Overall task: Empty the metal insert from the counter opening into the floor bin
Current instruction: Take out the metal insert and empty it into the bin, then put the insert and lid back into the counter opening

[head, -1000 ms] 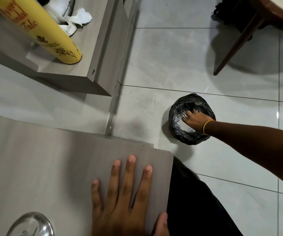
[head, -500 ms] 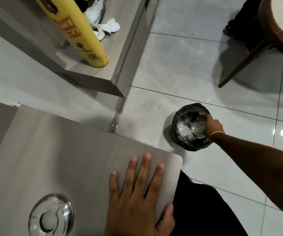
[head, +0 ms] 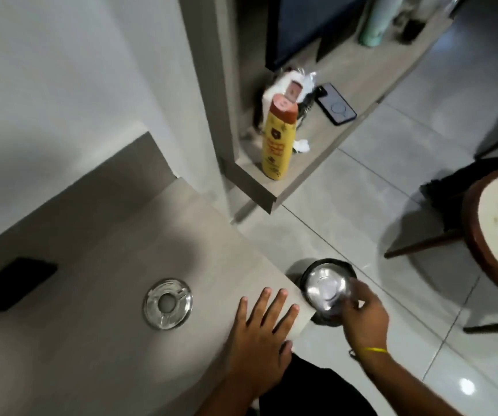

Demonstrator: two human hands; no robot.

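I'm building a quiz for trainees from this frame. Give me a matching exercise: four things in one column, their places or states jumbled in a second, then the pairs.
Things:
1. left hand
2. right hand
3. yellow bottle
4. phone

Places or states:
A. upright on the low shelf
B. flat on the counter
C. lying on the low shelf
D. holding the metal insert over the bin

Pairs: 1-B, 2-D, 3-A, 4-C

Tabletop [head: 97, 265] mostly bare btwn counter opening [head: 168, 304] and far edge; black slab [head: 10, 285] near left edge. Left hand [head: 259, 334] flat on right corner. Beyond the corner, floor bin [head: 340, 264] under right hand [head: 361, 313] w/ metal insert [head: 327, 288]; chair leg [head: 421, 243] further right.
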